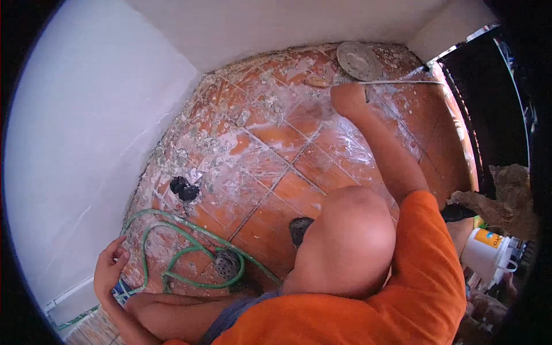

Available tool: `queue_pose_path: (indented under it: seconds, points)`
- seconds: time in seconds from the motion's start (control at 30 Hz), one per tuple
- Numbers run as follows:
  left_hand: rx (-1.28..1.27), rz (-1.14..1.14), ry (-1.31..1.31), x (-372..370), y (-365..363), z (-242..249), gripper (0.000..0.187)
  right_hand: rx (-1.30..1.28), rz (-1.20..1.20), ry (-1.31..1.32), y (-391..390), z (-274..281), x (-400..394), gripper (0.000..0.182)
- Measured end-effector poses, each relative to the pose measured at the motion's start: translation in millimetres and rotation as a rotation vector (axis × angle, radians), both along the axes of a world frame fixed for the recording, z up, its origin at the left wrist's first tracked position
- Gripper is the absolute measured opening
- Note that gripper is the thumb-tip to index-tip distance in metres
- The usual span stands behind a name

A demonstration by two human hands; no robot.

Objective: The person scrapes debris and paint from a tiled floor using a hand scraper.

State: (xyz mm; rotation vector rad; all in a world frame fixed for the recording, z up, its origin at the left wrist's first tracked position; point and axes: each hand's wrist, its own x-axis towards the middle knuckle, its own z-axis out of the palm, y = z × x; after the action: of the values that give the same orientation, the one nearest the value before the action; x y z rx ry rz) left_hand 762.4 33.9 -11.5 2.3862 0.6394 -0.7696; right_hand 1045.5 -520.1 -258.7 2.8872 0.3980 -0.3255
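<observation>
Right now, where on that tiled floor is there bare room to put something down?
The tiles between the right hand and the raised knee lie free, though wet and soapy. It is crowded near the left hand, where the green hose coils, and gritty debris lines the white wall. A round metal lid fills the far corner.

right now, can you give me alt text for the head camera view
A person in an orange shirt crouches over a wet, soapy terracotta tiled floor, right hand pressed to the tiles near a round grey metal lid. The left hand hangs open beside a coiled green garden hose and white walls.
</observation>
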Motion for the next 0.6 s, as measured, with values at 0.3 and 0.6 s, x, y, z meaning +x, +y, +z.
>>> queue_pose_path:
  seconds: [0.3,0.6]
  points:
    - [-0.029,0.103,-0.049,-16,-10,19,0.045,0.115,-0.097,0.143,-54,-22,-10,0.03]
    - [-0.005,0.151,-0.046,-34,-3,25,0.045,0.382,0.238,0.146,134,-51,7,0.022]
